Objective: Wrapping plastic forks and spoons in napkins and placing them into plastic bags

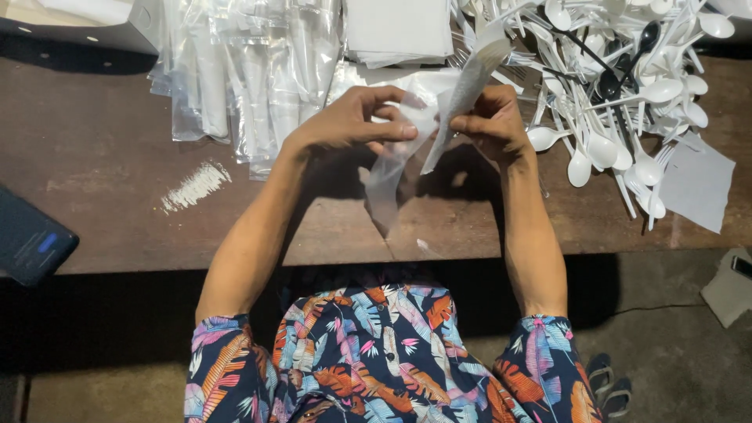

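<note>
Seen from the head camera, a person in a leaf-patterned shirt works at a dark wooden surface (102,164). The left hand (356,121) pinches the upper edge of a small clear plastic bag (389,176), which hangs open above the surface near its front edge. The right hand (489,121) is closed on a folded white napkin (462,98), held tilted with its lower end at the bag's mouth. Just beyond the hands lie a pile of clear plastic bags (243,63) and a stack of white napkins (399,31). To the right spreads a heap of white plastic spoons and forks (619,86), beside a loose grey paper square (697,184). A dark phone (31,239) rests at the far left edge.
</note>
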